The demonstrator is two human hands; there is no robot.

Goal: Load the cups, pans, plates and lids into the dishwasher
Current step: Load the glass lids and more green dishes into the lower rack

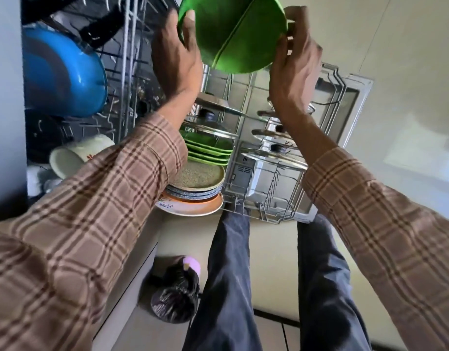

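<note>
Sleeves (73, 239); both hands tilt green plates (233, 34).

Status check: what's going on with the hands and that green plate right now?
Left hand and right hand both grip the round green plastic plates, held above the lower wire rack. Glass pot lids already occupy slots below.

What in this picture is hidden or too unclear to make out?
- Green plates held by the left hand and right hand: top cut by the frame edge; count unclear.
- Plate stack: left side hidden by the left sleeve.
- Glass lids in the rack: partly behind the right forearm.
- Upper rack's dark items: blurred, unidentifiable.
</note>
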